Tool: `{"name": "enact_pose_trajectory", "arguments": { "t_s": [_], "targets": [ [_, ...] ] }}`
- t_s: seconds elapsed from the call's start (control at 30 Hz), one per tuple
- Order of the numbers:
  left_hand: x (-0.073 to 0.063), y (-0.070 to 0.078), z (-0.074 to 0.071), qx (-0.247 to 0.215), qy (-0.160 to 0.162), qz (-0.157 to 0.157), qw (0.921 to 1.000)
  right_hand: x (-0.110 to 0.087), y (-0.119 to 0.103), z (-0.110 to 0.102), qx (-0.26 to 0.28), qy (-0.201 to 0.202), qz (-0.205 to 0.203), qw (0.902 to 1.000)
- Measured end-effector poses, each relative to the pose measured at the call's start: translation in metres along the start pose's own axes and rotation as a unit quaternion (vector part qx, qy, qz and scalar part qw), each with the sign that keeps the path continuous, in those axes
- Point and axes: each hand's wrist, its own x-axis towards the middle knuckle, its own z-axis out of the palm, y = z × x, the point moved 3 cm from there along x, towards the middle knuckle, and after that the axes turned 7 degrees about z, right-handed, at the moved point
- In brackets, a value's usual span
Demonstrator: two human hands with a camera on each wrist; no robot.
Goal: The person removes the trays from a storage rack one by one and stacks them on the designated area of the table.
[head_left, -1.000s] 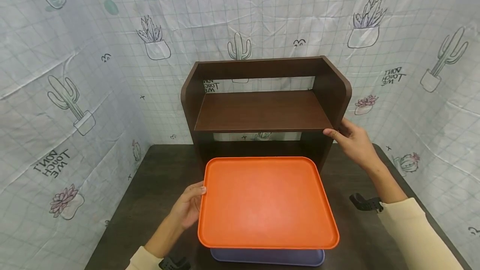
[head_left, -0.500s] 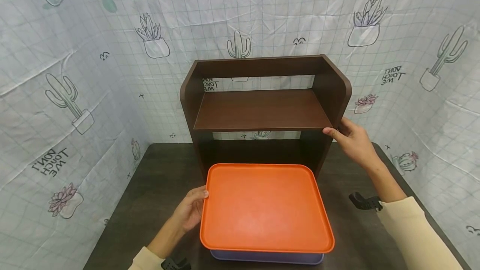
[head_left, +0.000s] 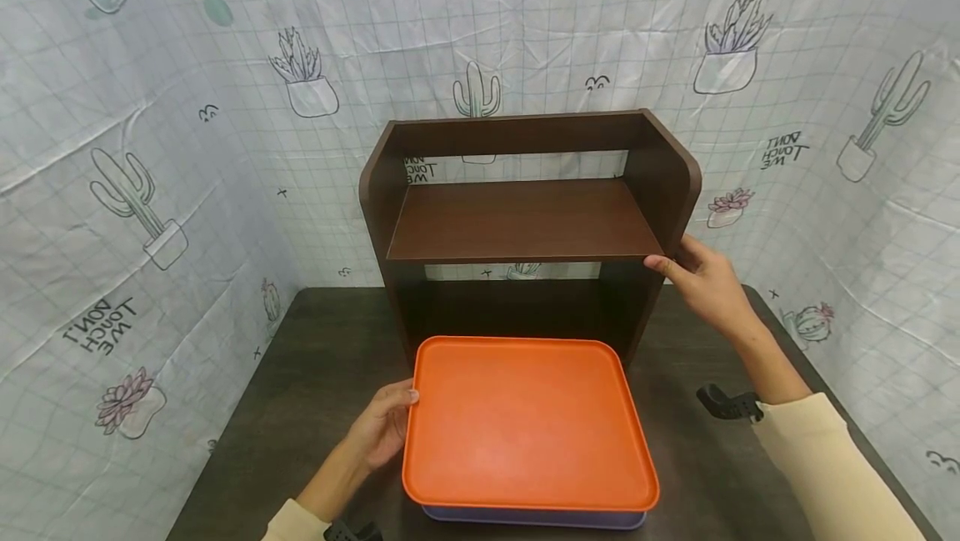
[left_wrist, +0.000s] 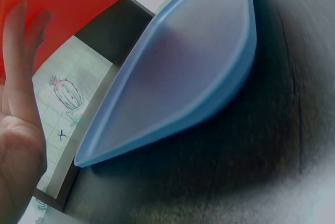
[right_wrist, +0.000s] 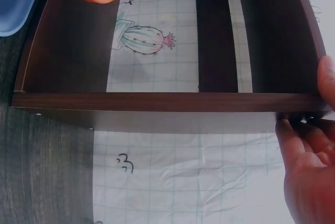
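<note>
My left hand (head_left: pixel 381 431) holds an orange tray (head_left: pixel 528 424) by its left edge, with the thumb on the rim and the fingers underneath. The tray hangs over a blue-purple tray (head_left: pixel 532 518) lying on the table, whose front edge shows below it. In the left wrist view a gap separates the orange tray from the blue tray (left_wrist: pixel 183 72). At the back stands a dark brown two-tier shelf (head_left: pixel 525 220). My right hand (head_left: pixel 708 287) grips its right side panel, the thumb in front at shelf-board height and the fingers behind, as the right wrist view also shows.
The dark wooden table (head_left: pixel 330 341) extends on both sides of the shelf. A white grid-patterned cloth (head_left: pixel 225 66) with cactus drawings encloses the back and sides. Each wrist wears a black strap (head_left: pixel 727 403).
The orange tray has come down and its right side has shifted left, so it lies lower over the blue tray. My left hand moved slightly down with it; the right hand stays on the shelf.
</note>
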Motion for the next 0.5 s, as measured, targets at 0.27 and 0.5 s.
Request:
{"name": "enact_pose_trajectory", "arguments": {
  "t_s": [0.27,0.5],
  "targets": [
    [-0.0028,-0.0047,-0.0071,0.015,0.027,-0.006,0.9995,0.0007,0.0013,-0.0002,0.005,0.003,0.005,1.0000],
    [-0.0069,-0.0091,-0.0090,0.028,0.046,-0.033,0.9980,0.0002,0.0024,0.0004,0.006,0.001,-0.001,1.0000]
  ]
}}
